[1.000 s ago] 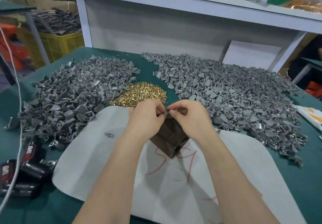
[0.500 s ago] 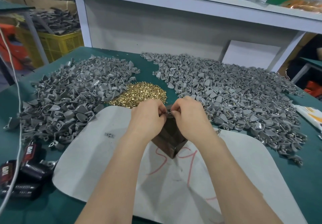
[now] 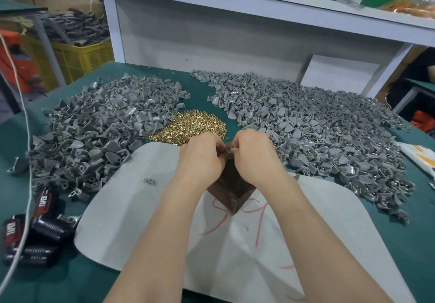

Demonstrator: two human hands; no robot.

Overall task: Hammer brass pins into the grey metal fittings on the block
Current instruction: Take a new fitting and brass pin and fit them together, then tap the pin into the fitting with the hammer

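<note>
The dark block (image 3: 231,192) stands on a white sheet (image 3: 131,208) near the counter (image 3: 47,279) middle. The left hand (image 3: 200,159) and right hand (image 3: 256,159) meet over its top, both pinching a small grey fitting (image 3: 227,153). The brass pins (image 3: 195,126) lie just behind.

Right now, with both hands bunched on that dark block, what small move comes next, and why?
Probably seat the grey fitting on the block and free one hand. The left hand and right hand both pinch that small piece above the block, so neither can strike; the fingers hide whether a pin is in it.
</note>
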